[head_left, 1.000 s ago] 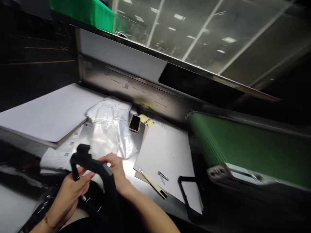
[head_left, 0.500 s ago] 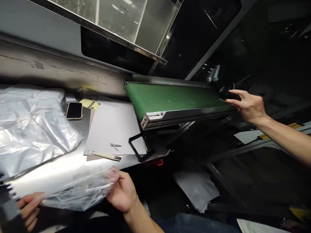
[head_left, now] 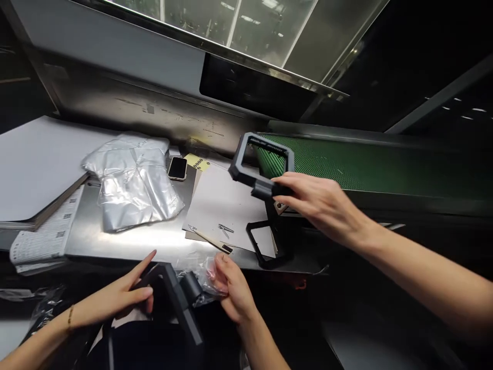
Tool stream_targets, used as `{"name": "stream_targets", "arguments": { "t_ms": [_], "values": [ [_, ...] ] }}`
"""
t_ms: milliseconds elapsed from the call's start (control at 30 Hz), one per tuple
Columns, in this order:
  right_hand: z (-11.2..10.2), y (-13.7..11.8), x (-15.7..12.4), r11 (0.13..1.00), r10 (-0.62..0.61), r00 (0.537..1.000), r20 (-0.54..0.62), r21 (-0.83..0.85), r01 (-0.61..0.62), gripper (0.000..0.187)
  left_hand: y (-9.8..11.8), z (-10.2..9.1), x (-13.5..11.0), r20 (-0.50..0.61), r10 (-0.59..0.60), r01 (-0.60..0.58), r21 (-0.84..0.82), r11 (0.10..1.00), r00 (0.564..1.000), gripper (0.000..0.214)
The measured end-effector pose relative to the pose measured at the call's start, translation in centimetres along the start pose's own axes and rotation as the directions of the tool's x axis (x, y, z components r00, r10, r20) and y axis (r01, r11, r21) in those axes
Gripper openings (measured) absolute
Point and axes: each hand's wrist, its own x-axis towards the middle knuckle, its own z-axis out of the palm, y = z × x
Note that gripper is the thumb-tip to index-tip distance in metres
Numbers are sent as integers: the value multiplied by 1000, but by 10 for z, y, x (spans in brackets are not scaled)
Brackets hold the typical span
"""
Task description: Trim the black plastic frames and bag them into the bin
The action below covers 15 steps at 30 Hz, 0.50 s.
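My left hand (head_left: 133, 288) is at the lower left, index finger stretched out and thumb apart, its other fingers partly hidden. Just right of it, close to the camera, a dark frame with a short tube (head_left: 173, 300) overlaps the view of the fingers; I cannot tell what supports it. My right hand (head_left: 233, 288) pinches a crumpled clear plastic bag (head_left: 206, 280), which lies partly behind that tube. From the right edge another person's hand (head_left: 316, 203) reaches in, gripping an angular dark frame with a toothed inner edge (head_left: 242, 159) above the table.
On the metal table (head_left: 127, 246) lie silvery plastic bags (head_left: 138, 190), a phone (head_left: 177, 168), grey sheets (head_left: 223, 195), a craft knife (head_left: 210, 239), nail clippers (head_left: 225, 228) and another black frame (head_left: 256, 241). A paper stack (head_left: 42, 164) stands left; a green conveyor belt (head_left: 327, 164) runs right.
The view has swung left. My left hand has let go of the bag and extended its index finger. The other person's hand has brought its frame left; the near frame has come further into view.
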Motion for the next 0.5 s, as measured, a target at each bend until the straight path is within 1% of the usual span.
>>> {"name": "stream_targets", "arguments": {
  "t_ms": [67, 133, 200, 267, 300, 367, 433, 500],
  "values": [
    [7, -2, 2, 988, -1, 997, 78, -157, 13, 25, 3, 6, 9, 60, -14, 10, 60, 998, 998, 85],
    [12, -6, 1, 948, 14, 987, 160, -315, 38, 23, 3, 10, 18, 91, -15, 8, 70, 997, 996, 80],
    [16, -10, -5, 880, 28, 972, 231, -468, 86, 18, 1, 14, 24, 131, -20, 9, 84, 996, 991, 62],
    [17, -13, -14, 784, 16, 961, 275, -600, 158, 15, -2, 16, 26, 163, -22, 6, 94, 996, 986, 41],
    [16, -13, -20, 731, -3, 959, 284, -653, 196, 14, -4, 16, 25, 171, -23, 7, 97, 995, 985, 34],
    [11, -10, -33, 623, -66, 960, 271, -740, 252, 14, -6, 15, 21, 164, -36, 19, 106, 994, 986, 28],
    [4, -3, -45, 529, -138, 964, 228, -805, 266, 14, -7, 12, 14, 139, -59, 43, 115, 992, 989, 28],
    [-1, 4, -51, 462, -190, 962, 194, -847, 262, 16, -5, 10, 9, 128, -85, 69, 124, 990, 988, 31]
  ]
}}
